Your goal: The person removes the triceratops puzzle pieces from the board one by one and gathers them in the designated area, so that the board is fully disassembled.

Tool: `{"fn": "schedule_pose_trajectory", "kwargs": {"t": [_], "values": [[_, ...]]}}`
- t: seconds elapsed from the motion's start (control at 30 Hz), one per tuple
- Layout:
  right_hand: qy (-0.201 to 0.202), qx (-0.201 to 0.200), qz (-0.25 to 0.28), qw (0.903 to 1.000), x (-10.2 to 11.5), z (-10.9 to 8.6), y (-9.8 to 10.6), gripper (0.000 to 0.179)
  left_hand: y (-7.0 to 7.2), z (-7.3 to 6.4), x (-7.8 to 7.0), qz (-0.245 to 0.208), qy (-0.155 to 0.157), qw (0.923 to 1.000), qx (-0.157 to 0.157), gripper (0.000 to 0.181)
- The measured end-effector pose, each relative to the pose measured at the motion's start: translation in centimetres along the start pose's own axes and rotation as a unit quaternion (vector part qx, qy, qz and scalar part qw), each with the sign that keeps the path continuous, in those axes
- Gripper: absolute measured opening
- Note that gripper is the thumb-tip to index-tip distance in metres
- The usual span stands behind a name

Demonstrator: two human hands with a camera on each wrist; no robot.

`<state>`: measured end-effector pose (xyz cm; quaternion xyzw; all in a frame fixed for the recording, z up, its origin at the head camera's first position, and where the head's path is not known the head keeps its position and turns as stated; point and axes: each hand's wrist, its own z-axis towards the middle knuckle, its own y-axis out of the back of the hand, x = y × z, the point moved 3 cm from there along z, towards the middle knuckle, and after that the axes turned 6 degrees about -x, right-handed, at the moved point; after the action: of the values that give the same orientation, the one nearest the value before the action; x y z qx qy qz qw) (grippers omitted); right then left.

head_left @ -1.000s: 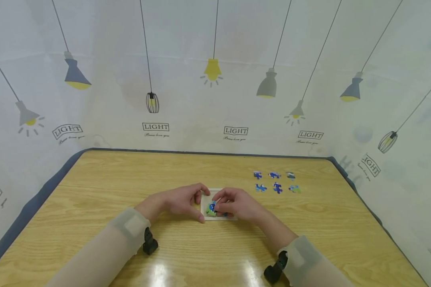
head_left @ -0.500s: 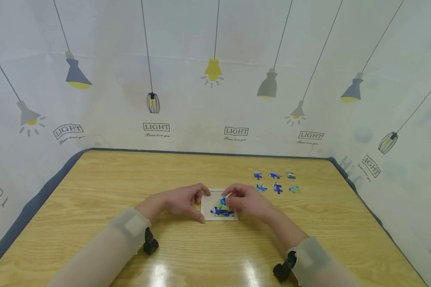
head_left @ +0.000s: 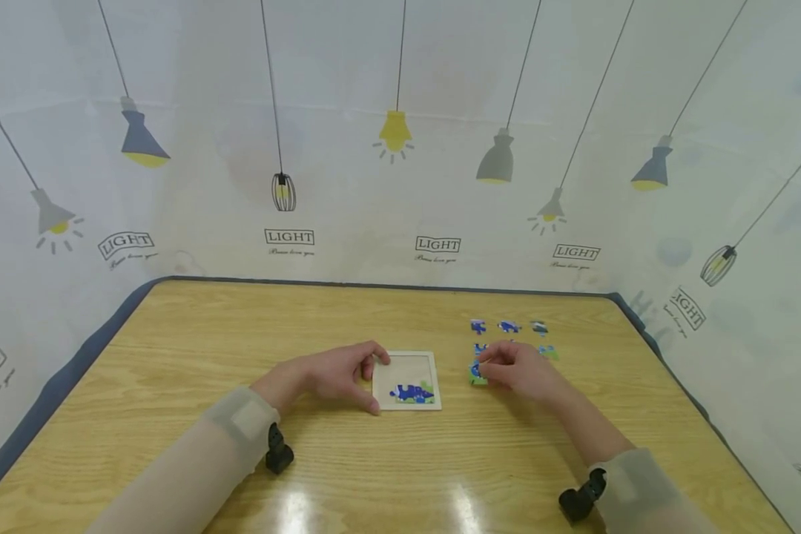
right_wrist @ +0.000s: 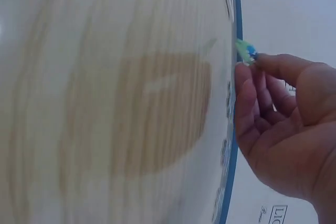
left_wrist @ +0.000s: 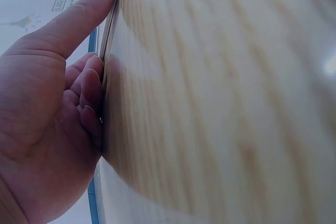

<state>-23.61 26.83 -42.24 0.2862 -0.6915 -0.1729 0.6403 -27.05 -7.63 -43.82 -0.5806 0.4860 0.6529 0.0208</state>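
Note:
A small square puzzle frame (head_left: 436, 371) with a pale border lies on the table. Joined blue and green jigsaw pieces (head_left: 414, 394) sit along its near side. My left hand (head_left: 343, 377) holds the frame at its left side, thumb at the near left corner and index finger at the far one. To the right of the frame, my right hand (head_left: 523, 372) pinches a blue and green jigsaw piece (head_left: 478, 373) between thumb and fingers. In the right wrist view this piece (right_wrist: 245, 52) shows at the fingertips, low over the table.
Loose jigsaw pieces lie at the back right: a far row with a purple-blue piece (head_left: 509, 326) and a grey one (head_left: 539, 326), and a nearer row with a green piece (head_left: 549, 352), partly hidden by the right hand. A wall sheet (head_left: 360, 222) rises behind the table.
My right hand has moved right, off the frame, carrying the pinched piece toward the loose pieces. The joined pieces in the frame now show uncovered. The left hand has stayed put.

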Motion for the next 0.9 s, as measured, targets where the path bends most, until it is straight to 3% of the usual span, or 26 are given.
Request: {"fn": "schedule_pose_trajectory", "kwargs": {"t": [0.2,0.53,0.73,0.9], "values": [[-0.015,-0.023,-0.096,0.9950,-1.1,-0.3,1.3,0.023,-0.1,-0.1,0.0,0.001,0.005,1.0000,0.001,0.074],[0.009,-0.023,-0.124,0.9920,-1.7,0.0,1.0,0.018,0.0,-0.1,-0.2,-0.003,0.004,1.0000,-0.002,0.073],[0.001,-0.009,-0.087,0.9962,-2.2,-0.2,1.0,0.030,-0.1,0.0,0.0,-0.002,0.006,1.0000,-0.001,0.073],[0.017,0.010,-0.069,0.9974,-2.2,-0.5,1.1,0.036,-0.1,0.0,-0.1,-0.005,0.006,1.0000,0.000,0.073]]}}
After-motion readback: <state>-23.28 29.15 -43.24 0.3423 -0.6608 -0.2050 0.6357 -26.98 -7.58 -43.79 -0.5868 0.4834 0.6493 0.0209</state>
